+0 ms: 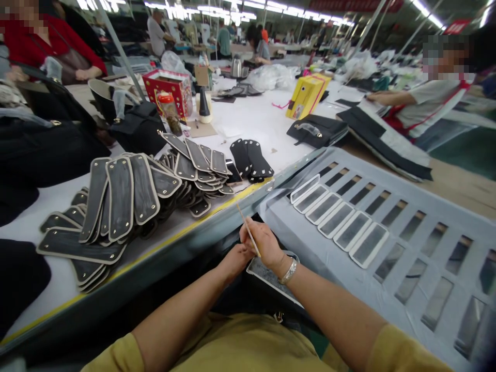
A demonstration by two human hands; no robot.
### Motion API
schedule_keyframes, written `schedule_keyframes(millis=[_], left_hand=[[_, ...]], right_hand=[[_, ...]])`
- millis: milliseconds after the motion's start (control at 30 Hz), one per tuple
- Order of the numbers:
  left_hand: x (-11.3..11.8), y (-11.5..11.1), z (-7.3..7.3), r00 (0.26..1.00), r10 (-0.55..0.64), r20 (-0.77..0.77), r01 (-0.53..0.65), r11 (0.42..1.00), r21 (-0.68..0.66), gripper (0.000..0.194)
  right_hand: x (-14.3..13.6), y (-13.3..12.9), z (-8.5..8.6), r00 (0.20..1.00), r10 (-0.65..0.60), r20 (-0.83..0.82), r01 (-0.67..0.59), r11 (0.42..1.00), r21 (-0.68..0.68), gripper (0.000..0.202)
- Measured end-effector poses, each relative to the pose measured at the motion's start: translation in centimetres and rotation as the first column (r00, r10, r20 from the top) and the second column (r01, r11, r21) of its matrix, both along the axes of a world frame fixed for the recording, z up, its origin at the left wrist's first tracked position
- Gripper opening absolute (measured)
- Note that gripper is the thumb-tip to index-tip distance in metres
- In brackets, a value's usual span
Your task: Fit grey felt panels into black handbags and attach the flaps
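Note:
My right hand (265,240), with a metal bracelet at the wrist, is closed around a thin beige piece (250,227). It looks like a narrow stick or a panel seen edge-on; I cannot tell which. Close against it, my left hand (235,261) has its fingers curled in, and what they hold is hidden. Under my right wrist lies a pale-edged dark panel (267,276), partly covered by the hand. Left of my hands is a heap of dark panels with beige edging and small metal fittings (121,199). Beside it, black panels (251,157) lie on the table.
On the right, a grey slotted board (411,274) carries a row of pale-framed panels (336,214). A yellow-edged white table (217,204) runs along the left. Farther back are a jar (169,116), a red box (170,90), a yellow box (308,95) and a black bag (318,129). People work on both sides.

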State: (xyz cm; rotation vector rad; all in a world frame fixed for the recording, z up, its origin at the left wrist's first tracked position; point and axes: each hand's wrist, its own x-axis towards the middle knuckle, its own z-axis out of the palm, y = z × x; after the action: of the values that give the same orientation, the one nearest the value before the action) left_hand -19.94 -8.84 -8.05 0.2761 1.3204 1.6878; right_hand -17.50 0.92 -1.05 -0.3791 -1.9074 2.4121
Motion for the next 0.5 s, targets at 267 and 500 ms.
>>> schedule_keyframes(millis=[267,500], left_hand=[[0.5,-2.1,0.4,0.984,-0.08,0.159,0.052,0.984,0.172,0.047],[-0.1,-1.7,-0.5,0.992,-0.045,0.122,0.028,0.991,0.132,0.045]], right_hand=[[0.5,1.6,0.9,0.875,-0.461,-0.146,0.404,0.863,-0.303,0.036],[-0.4,0.1,0.2,0.807,-0.591,0.003,0.569,0.776,-0.273,0.041]])
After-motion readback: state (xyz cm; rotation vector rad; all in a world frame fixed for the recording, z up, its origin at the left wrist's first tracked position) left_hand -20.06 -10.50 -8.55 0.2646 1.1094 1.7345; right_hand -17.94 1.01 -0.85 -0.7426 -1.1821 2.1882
